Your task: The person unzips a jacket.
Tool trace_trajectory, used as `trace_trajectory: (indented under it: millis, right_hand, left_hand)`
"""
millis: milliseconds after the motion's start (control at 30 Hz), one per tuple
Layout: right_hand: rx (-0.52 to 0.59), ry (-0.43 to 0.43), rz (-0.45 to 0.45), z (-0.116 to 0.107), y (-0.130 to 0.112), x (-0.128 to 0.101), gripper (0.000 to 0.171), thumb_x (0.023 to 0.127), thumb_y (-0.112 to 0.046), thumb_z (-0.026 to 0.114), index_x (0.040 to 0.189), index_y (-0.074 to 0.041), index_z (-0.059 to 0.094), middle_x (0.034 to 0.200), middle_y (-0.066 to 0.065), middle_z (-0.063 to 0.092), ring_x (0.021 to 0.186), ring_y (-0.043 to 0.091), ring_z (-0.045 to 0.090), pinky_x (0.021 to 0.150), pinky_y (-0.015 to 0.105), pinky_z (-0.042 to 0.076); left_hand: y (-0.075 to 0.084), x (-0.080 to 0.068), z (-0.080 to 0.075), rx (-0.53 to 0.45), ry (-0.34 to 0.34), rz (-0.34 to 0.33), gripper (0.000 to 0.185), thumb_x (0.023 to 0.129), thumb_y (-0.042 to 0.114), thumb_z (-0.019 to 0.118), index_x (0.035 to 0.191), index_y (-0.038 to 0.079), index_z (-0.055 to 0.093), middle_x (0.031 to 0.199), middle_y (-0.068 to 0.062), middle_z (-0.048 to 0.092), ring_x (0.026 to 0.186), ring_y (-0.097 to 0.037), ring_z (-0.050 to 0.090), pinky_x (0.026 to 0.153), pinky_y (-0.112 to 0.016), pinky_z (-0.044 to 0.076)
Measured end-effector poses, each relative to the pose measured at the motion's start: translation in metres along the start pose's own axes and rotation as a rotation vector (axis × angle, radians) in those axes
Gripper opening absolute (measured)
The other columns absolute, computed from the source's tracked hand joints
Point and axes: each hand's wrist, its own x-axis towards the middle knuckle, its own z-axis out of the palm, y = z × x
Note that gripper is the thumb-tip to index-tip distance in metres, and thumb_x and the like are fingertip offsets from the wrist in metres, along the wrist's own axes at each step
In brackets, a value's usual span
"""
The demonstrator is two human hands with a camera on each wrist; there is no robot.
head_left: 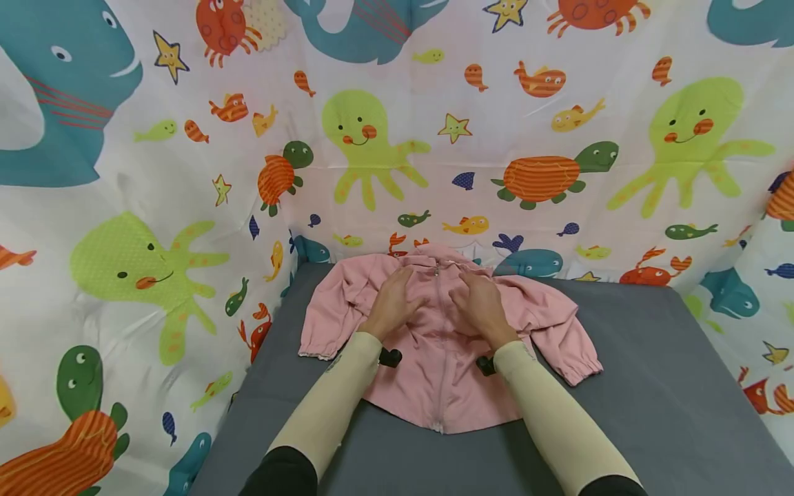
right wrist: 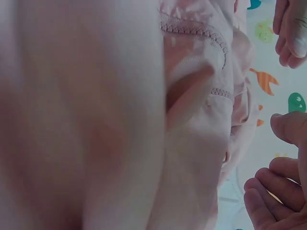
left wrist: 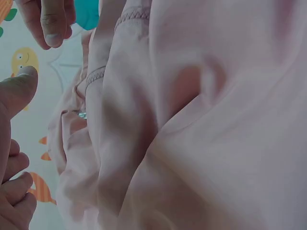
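A small pink zip-up jacket (head_left: 446,372) lies front up on the grey table (head_left: 651,386), its collar toward the far curtain. My left hand (head_left: 393,300) rests on the chest just left of the zipper (head_left: 438,324). My right hand (head_left: 480,303) rests just right of it. Both hands have relaxed, loosely curled fingers, and no fabric is pinched. In the left wrist view the thumb (left wrist: 17,91) and curled fingers (left wrist: 14,191) sit beside the pink cloth (left wrist: 216,143). The right wrist view shows my right hand (right wrist: 283,158) beside the cloth (right wrist: 96,120) in the same way.
The sleeves spread out to each side, with cuffs at left (head_left: 316,344) and right (head_left: 579,365). A sea-animal print curtain (head_left: 434,138) closes off the back and both sides of the table. Bare grey surface lies in front of and to the right of the jacket.
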Motion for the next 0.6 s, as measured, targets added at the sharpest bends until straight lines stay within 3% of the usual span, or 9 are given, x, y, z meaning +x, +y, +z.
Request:
trace_trajectory:
  millis: [267,333,433,533,600]
  right_hand:
    - [0.007,-0.013,0.015,0.012,0.002,0.016,0.049,0.099,-0.02,0.076,0.14,0.007,0.07,0.138,0.025,0.073,0.125,0.048,0.07,0.11,0.06,0.054]
    - [0.01,-0.014,0.014,0.015,0.003,0.02,0.049,0.099,-0.019,0.076,0.139,0.007,0.07,0.136,0.025,0.074,0.124,0.048,0.071,0.109,0.059,0.055]
    - [0.017,-0.009,0.007,0.019,0.004,0.023,0.047,0.098,-0.017,0.076,0.138,0.008,0.071,0.132,0.026,0.076,0.119,0.047,0.073,0.105,0.059,0.057]
    - [0.024,-0.007,0.002,0.023,0.005,0.026,0.045,0.098,-0.016,0.074,0.136,0.008,0.072,0.127,0.026,0.077,0.113,0.046,0.075,0.101,0.059,0.058]
    - [0.031,-0.003,0.008,0.026,0.006,0.028,0.043,0.098,-0.015,0.074,0.135,0.007,0.073,0.124,0.026,0.078,0.109,0.045,0.076,0.099,0.058,0.059]
  left_hand:
    - [-0.006,0.021,0.005,0.066,-0.044,0.038,0.078,0.102,0.03,0.08,0.16,-0.009,0.047,0.165,-0.029,0.049,0.16,-0.044,0.041,0.133,-0.051,0.03]
    - [-0.016,0.029,0.015,0.099,-0.051,0.066,0.079,0.103,0.036,0.078,0.161,-0.007,0.047,0.166,-0.026,0.049,0.162,-0.041,0.039,0.135,-0.048,0.028]
    - [-0.018,0.036,0.018,0.127,-0.061,0.098,0.078,0.103,0.037,0.078,0.16,-0.007,0.047,0.166,-0.025,0.05,0.162,-0.042,0.038,0.135,-0.05,0.028]
    - [-0.02,0.044,0.022,0.158,-0.054,0.133,0.077,0.102,0.035,0.079,0.159,-0.007,0.049,0.165,-0.025,0.052,0.161,-0.042,0.04,0.134,-0.051,0.029]
    - [-0.013,0.049,0.02,0.167,-0.065,0.147,0.075,0.1,0.027,0.082,0.157,-0.01,0.05,0.163,-0.028,0.052,0.158,-0.046,0.042,0.133,-0.055,0.03]
